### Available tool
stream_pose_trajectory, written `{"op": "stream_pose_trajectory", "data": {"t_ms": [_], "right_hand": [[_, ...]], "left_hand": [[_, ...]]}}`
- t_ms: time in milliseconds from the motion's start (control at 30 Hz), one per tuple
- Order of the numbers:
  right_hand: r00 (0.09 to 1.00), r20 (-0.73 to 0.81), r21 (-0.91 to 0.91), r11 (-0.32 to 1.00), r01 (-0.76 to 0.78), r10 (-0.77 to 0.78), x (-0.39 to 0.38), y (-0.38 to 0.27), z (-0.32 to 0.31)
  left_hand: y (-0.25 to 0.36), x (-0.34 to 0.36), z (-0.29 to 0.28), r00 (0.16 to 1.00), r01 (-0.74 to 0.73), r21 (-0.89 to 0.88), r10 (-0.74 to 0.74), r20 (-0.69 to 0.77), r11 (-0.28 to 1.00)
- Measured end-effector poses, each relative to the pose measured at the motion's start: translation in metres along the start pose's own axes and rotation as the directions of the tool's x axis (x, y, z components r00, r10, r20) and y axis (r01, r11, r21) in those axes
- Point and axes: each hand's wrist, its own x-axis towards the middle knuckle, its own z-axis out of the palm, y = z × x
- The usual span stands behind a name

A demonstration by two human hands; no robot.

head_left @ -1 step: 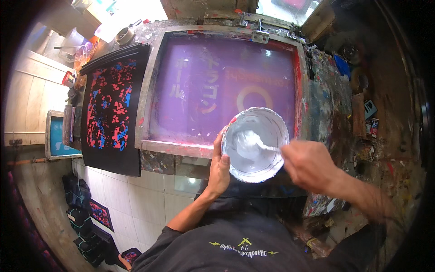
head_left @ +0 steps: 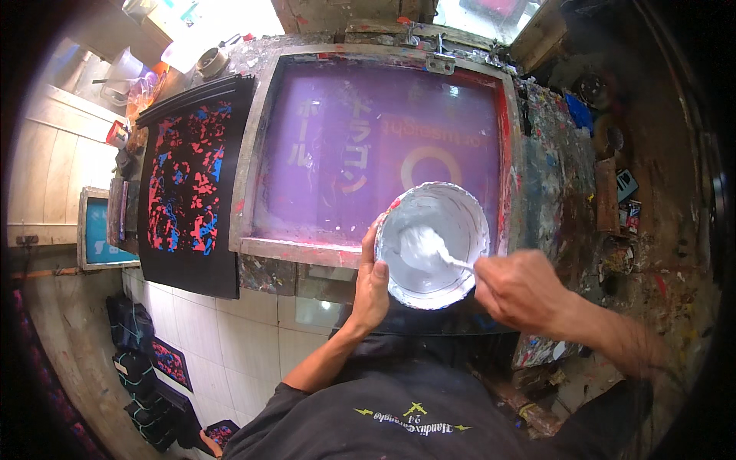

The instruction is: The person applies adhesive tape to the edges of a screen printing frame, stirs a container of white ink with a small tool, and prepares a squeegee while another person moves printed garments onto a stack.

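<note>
A round white tub (head_left: 399,222) with white ink inside hovers over the near right corner of a metal-framed printing screen (head_left: 299,251) with purple mesh. My left hand (head_left: 370,287) grips the tub's left rim, thumb on the edge. My right hand (head_left: 521,291) is closed on the handle of an ink-coated spatula (head_left: 433,249) whose blade is dipped in the ink at the tub's middle. Pale lettering and a ring shape show through the mesh.
A black board with red and blue splotches (head_left: 188,192) lies left of the screen, and a small teal screen (head_left: 100,230) beyond it. The paint-crusted bench (head_left: 567,199) at right holds clutter. A tape roll (head_left: 212,61) and plastic cups (head_left: 123,73) sit far left. Dark stacked items (head_left: 138,360) stand on the tiled floor.
</note>
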Motion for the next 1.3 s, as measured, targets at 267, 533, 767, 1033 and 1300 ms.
{"op": "stream_pose_trajectory", "data": {"t_ms": [267, 533, 767, 1033, 1300], "right_hand": [[0.982, -0.144, -0.341, 0.937, 0.069, -0.125, 0.039, -0.006, -0.003], [0.826, 0.094, -0.794, 0.458, 0.399, -0.556, 0.020, -0.027, 0.006], [0.973, 0.148, -0.479, 0.848, 0.225, -0.174, 0.004, 0.067, -0.010], [0.839, 0.445, 0.742, 0.395, -0.541, 0.314, -0.043, -0.016, 0.036], [0.983, 0.095, 0.335, 0.925, -0.182, 0.159, 0.007, 0.013, -0.007]], "left_hand": [[0.003, 0.008, -0.010, 0.991, 0.042, -0.006, -0.040, 0.129, 0.999], [0.011, 0.035, -0.008, 0.966, 0.146, -0.145, -0.110, 0.234, 0.979], [0.018, 0.015, -0.010, 1.000, 0.026, 0.045, -0.027, 0.015, 0.999], [0.020, 0.005, 0.025, 0.997, -0.026, 0.120, 0.035, -0.073, 0.992], [0.018, 0.009, 0.019, 0.999, -0.038, 0.075, 0.038, 0.003, 0.996]]}}
